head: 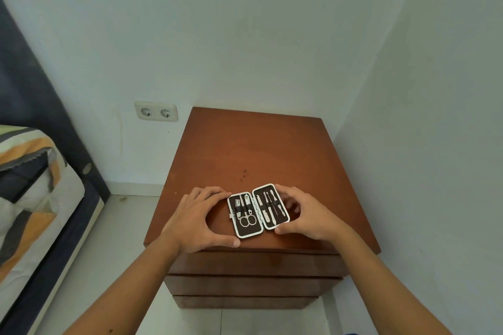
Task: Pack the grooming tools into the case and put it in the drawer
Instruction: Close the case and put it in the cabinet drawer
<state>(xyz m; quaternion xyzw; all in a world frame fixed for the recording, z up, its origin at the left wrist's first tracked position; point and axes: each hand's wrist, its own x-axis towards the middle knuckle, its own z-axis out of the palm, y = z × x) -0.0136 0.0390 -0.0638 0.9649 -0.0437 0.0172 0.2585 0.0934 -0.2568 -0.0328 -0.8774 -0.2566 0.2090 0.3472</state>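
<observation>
Now the open case [258,210] lies on the table [245,149], tools [246,212] strapped inside; no writing shows. Left hand [200,219] at 9 o'clock and right hand [304,213] at 3 o'clock pinch its edges.

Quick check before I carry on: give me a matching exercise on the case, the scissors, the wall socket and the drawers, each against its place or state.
Things:
1. case
2. scissors
3. wall socket
4. drawers

Places or states:
A. all pushed in, below the top of the nightstand
B. on the wall, left of the nightstand
C. lying open on the nightstand top, between the left hand and the right hand
D. strapped in the case's left half

Pairs: 1-C, 2-D, 3-B, 4-A
</observation>
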